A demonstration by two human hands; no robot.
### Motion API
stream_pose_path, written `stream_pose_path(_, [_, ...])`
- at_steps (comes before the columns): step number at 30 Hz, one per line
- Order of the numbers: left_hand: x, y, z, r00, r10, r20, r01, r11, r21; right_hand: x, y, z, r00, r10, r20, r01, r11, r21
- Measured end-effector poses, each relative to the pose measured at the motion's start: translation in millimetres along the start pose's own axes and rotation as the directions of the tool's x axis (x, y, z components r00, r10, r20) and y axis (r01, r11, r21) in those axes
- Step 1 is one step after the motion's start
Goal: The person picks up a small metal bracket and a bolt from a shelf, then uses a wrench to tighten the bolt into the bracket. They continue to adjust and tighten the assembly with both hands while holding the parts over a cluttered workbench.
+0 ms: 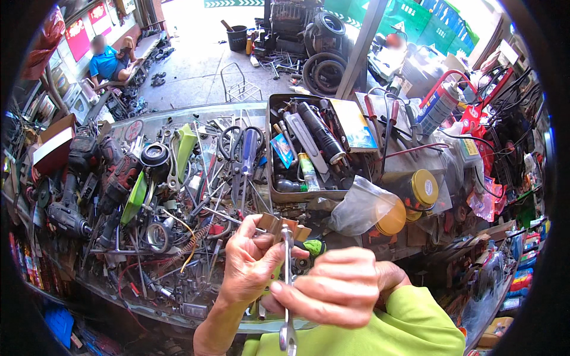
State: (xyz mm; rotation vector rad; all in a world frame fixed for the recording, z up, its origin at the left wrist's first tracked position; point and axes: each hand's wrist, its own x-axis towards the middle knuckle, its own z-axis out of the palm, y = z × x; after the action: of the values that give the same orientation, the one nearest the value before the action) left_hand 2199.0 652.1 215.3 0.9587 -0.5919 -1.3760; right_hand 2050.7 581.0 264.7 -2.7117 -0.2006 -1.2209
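Note:
My left hand (252,264) is closed around a small brass-coloured metal part (271,223) with flat, blocky ends, held up just above the cluttered bench. My right hand (338,288) grips a long silver wrench (288,267). One end of the wrench meets the metal part; its other end (288,338) points down toward my yellow-green shirt. The fingers of my left hand partly hide the metal part, so its full shape cannot be made out. Beyond my hands lie scissors (239,142) and a screwdriver with a blue, clear handle (249,148).
A metal tray (309,196) of tools stands ahead. To its right are a plastic bag (362,207), yellow-lidded jars (424,187) and a spray can (439,107). Power drills (122,178) crowd the left. A person (113,62) in blue sits far left; tyres (323,74) stand behind.

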Motion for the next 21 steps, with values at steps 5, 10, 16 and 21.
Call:
stream_pose_path(5, [10, -18, -16, 0.933, 0.227, 0.278, -0.344, 0.789, 0.509, 18, 38, 7, 0.966, 0.242, 0.087, -0.255, 0.941, 0.221])
stream_pose_path(10, [0, -5, 1, 0.978, -0.108, 0.178, 0.077, 0.982, 0.172, 13, 63, 18, 0.512, 0.85, 0.126, -0.71, 0.335, 0.62])
stream_pose_path(16, [2, 4, -3, 0.989, -0.074, 0.125, 0.078, 0.997, -0.028, -35, 60, 1, 0.304, 0.933, 0.193, -0.348, -0.08, 0.934])
stream_pose_path(21, [2, 0, -2, 0.978, -0.121, 0.172, 0.14, 0.985, -0.103, -60, 33, 2, 0.429, 0.903, -0.03, -0.144, 0.102, 0.984])
